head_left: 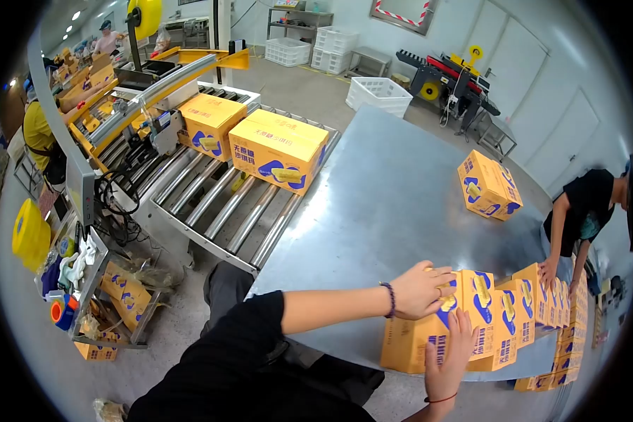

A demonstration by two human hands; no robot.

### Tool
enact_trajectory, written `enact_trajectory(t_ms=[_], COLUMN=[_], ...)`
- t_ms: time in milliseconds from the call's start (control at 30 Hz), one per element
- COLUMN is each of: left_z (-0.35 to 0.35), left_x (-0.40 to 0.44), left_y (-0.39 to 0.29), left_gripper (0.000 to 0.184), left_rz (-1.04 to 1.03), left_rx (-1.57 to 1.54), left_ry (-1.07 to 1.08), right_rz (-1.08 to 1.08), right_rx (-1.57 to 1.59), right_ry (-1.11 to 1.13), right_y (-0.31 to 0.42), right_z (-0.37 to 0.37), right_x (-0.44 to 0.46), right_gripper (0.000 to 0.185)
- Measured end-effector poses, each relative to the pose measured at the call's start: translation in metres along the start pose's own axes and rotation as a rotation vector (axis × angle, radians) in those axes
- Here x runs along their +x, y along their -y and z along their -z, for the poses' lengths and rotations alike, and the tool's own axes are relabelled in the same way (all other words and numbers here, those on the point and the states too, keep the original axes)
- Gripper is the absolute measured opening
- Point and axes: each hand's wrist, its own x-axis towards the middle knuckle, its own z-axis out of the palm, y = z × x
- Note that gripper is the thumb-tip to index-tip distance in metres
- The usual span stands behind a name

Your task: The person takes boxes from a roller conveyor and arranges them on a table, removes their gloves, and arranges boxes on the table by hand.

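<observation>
My left hand [422,290], with a dark beaded bracelet on its wrist, lies across the upper edge of the nearest yellow carton [406,344], fingers stretched out. Against the printed side of the same row rests my right hand [449,357], a thin red cord at its wrist, its fingers spread flat. The cartons carry blue patches, a picture of a bar and Chinese print. Another carton [482,299] stands tight beside the nearest one, and several more continue to the right along the metal table [373,211]. The palms' undersides are hidden.
Two cartons sit on the roller conveyor [243,211] by the sealing machine [165,130]. A pair of cartons [487,184] stands at the table's far side. A co-worker [577,218] on the right touches the row. Stacked cartons [570,348] rise beyond the table edge.
</observation>
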Motion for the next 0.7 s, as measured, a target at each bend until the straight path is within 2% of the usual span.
enact_trajectory(t_ms=[100,133,200,267,300,333,367,433,467,533,567,600,667,700], left_z=[-0.029,-0.044,-0.057,0.019,0.024,0.056,0.072,0.137,0.165,0.182,0.219,0.228,0.247,0.252], left_x=[0.034,0.046,0.058,0.068,0.068,0.068,0.065,0.044,0.026,-0.025,-0.029,-0.038,-0.038,-0.046], left_y=[-0.002,0.008,0.035,0.059,0.094,0.115,0.156,0.208,0.217,0.272,0.243,0.230,0.181,0.155], left_gripper=[0.042,0.042,0.043,0.040,0.036,0.035,0.035,0.039,0.049,0.062,0.063,0.064,0.057,0.051], left_rz=[-0.005,-0.057,-0.176,-0.125,-0.149,0.005,0.041,0.412,0.629,0.750,1.047,1.052,0.884,0.771], left_rx=[-0.015,-0.003,0.073,0.171,0.220,0.254,0.323,0.365,0.320,0.691,0.644,0.531,0.590,0.591], left_ry=[-0.006,-0.043,-0.164,0.080,-0.154,-0.164,-0.259,-0.223,-0.364,-0.397,0.118,0.056,0.101,0.056], right_rz=[-0.040,-0.123,-0.185,-0.214,-0.228,-0.196,-0.167,-0.197,-0.179,-0.166,-0.179,-0.175,-0.181,-0.157], right_rx=[0.000,-0.029,-0.012,0.045,0.043,0.002,-0.039,-0.016,-0.023,-0.046,-0.045,-0.041,-0.030,-0.041], right_ry=[-0.085,-0.033,-0.060,-0.103,-0.111,-0.084,-0.058,-0.093,-0.095,-0.094,-0.105,-0.110,-0.118,-0.135], right_y=[-0.005,-0.013,-0.032,-0.042,-0.042,-0.040,-0.037,-0.036,-0.037,-0.034,-0.033,-0.033,-0.035,-0.039], right_z=[-0.025,-0.032,-0.040,-0.041,-0.039,-0.038,-0.037,-0.035,-0.038,-0.037,-0.036,-0.036,-0.039,-0.040], right_x=[0.011,0.017,0.017,0.016,0.017,0.018,0.018,0.018,0.018,0.018,0.017,0.017,0.018,0.018], right_gripper=[0.077,0.085,0.084,0.082,0.082,0.080,0.078,0.075,0.074,0.072,0.072,0.072,0.072,0.072])
